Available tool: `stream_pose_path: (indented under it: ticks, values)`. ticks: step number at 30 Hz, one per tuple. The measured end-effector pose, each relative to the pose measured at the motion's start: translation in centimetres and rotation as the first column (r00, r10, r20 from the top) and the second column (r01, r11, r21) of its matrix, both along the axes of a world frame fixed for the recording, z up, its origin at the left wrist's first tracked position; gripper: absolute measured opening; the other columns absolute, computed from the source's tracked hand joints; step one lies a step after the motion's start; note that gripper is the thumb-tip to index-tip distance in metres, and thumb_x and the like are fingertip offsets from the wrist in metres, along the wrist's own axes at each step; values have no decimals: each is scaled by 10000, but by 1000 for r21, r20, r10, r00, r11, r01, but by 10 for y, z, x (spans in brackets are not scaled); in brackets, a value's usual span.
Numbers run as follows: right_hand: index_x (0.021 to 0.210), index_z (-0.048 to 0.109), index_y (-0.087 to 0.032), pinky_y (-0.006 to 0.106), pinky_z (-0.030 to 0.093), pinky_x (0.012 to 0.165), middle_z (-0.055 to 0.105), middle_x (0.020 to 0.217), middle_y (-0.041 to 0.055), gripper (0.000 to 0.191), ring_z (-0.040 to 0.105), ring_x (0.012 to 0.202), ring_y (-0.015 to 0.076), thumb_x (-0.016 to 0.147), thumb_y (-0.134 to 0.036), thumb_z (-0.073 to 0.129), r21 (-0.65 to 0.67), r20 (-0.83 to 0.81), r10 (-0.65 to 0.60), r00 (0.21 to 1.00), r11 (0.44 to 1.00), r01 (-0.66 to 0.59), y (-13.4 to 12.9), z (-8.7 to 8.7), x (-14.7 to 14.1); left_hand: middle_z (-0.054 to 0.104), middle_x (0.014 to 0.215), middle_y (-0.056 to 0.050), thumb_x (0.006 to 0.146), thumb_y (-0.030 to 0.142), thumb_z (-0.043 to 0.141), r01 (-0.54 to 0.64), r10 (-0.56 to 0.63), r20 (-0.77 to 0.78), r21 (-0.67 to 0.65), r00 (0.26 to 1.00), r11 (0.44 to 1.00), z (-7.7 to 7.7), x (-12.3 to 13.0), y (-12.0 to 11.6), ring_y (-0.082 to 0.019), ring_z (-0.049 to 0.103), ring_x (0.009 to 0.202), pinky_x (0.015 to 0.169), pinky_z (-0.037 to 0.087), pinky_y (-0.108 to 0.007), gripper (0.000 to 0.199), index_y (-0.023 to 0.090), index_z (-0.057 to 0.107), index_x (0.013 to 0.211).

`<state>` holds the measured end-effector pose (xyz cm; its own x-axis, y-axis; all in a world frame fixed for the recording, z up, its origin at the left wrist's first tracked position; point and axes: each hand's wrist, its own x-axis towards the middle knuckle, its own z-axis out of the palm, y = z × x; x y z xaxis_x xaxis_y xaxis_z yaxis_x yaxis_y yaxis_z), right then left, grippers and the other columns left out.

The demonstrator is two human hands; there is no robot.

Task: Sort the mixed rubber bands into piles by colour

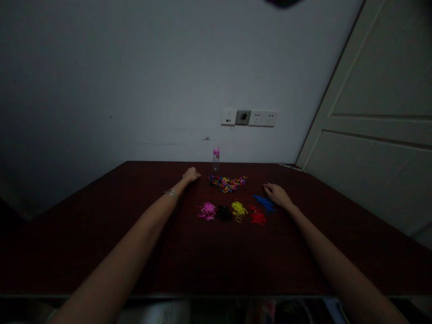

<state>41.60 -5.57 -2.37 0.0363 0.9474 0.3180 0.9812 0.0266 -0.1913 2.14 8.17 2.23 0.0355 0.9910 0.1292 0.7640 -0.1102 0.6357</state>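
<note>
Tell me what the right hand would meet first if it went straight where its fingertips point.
Probably the multicoloured pile, to the left of the right hand; depth is unclear in this dim view, so the hand might pass just behind it.

The bare left forearm (145, 229) and right forearm (324, 240) are slanting inward. The left hand (191, 174), farther forward, is forming a loose fist, while the right hand (277, 194) is lying palm down, fingers (269, 185) pointing inward

Door (381, 135) cut off, black pile (224, 213) seemingly blurred
</note>
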Motion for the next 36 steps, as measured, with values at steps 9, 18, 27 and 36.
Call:
stream_pose_path:
  ticks: [9, 18, 27, 36]
  values:
    - [1178, 585, -151, 337, 359, 985, 552, 1246, 124, 424, 479, 1182, 217, 883, -316, 329, 1, 17, 7, 1000, 1000, -7, -1, 2, -1, 604, 1074, -203, 754, 340, 582, -124, 133, -326, 50, 936, 991, -2, 17, -1, -318, 565, 1029, 791, 458, -380, 289, 133, 630, 951]
    - [1163, 600, -166, 350, 348, 995, 564, 1236, 107, 404, 479, 1180, 224, 871, -307, 358, 29, -41, 8, 999, 1000, -7, -3, 1, -2, 601, 1088, -178, 785, 293, 541, -105, 117, -313, 55, 942, 993, -6, 12, -1, -293, 571, 1007, 780, 455, -348, 242, 147, 644, 947]
    - [1170, 595, -162, 351, 369, 975, 556, 1243, 116, 408, 484, 1176, 229, 867, -298, 358, 19, -12, 2, 1000, 1000, -2, -2, 2, -2, 653, 785, -66, 656, 148, 588, 299, -285, -163, 71, 945, 952, 3, 22, -10, -161, 572, 740, 636, 407, -208, 67, 144, 647, 688]
    - [1170, 595, -160, 355, 387, 958, 549, 1249, 125, 412, 501, 1158, 236, 865, -294, 351, 14, 7, 3, 1000, 1000, -3, -4, 3, -3, 579, 548, 6, 590, 145, 645, 824, -823, 38, -25, 567, 566, 21, 93, -79, -104, 493, 541, 544, 358, -192, 33, 133, 623, 568]
